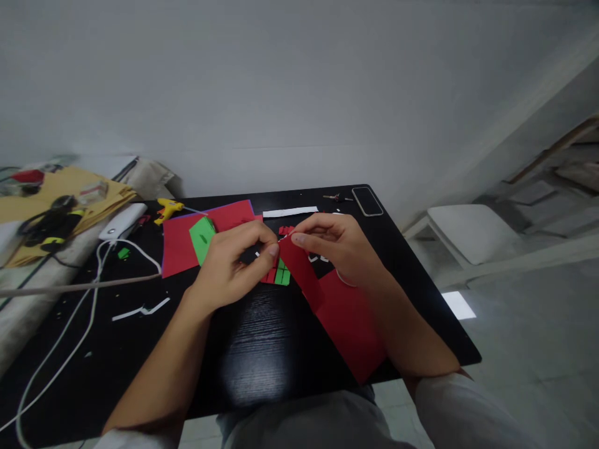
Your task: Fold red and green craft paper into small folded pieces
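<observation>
My left hand (236,259) and my right hand (339,243) meet over the middle of the black table. Both pinch the upper edge of a red paper strip (299,268), thumbs against forefingers. The strip slants down toward a larger red sheet (350,318) under my right forearm; whether the two are joined I cannot tell. Behind my fingers lie small cut red and green pieces (281,274), partly hidden. A green paper stack (202,239) sits just beyond my left hand, on a red sheet (180,249).
A yellow glue gun (167,210) and a white power strip (124,219) with looping cables are at the left. White paper strips (290,212) lie at the back and left. A phone (367,201) and keys (337,197) rest at the far right. A white stool (472,231) stands beyond.
</observation>
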The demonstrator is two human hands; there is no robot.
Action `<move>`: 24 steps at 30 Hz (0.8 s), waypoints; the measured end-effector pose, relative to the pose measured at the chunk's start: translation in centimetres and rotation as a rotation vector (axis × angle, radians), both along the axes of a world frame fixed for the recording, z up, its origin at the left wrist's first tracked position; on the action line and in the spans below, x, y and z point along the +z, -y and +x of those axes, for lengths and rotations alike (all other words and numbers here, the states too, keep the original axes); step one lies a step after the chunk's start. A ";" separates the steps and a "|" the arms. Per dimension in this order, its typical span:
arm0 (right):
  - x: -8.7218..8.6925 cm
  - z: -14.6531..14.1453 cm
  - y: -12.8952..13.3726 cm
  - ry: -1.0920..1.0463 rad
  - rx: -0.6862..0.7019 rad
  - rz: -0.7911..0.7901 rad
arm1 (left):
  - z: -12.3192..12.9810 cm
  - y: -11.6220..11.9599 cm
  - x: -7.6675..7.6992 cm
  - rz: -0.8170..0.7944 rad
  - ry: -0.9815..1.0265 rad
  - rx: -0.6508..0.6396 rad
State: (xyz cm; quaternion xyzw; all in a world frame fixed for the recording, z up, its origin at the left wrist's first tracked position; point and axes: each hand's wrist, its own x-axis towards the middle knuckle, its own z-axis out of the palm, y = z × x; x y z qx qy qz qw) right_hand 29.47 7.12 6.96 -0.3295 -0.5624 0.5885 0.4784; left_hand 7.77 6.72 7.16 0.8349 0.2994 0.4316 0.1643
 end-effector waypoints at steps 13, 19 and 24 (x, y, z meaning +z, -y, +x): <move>-0.4 -0.4 -0.1 0.025 -0.046 0.030 | 0.0 -0.1 -0.1 -0.016 0.082 0.082; -0.2 -0.4 0.1 0.092 -0.077 0.065 | -0.6 -0.4 -0.1 -0.071 0.053 0.102; -0.5 -0.8 0.3 0.162 -0.107 0.143 | -1.1 -0.6 0.1 -0.169 0.024 0.063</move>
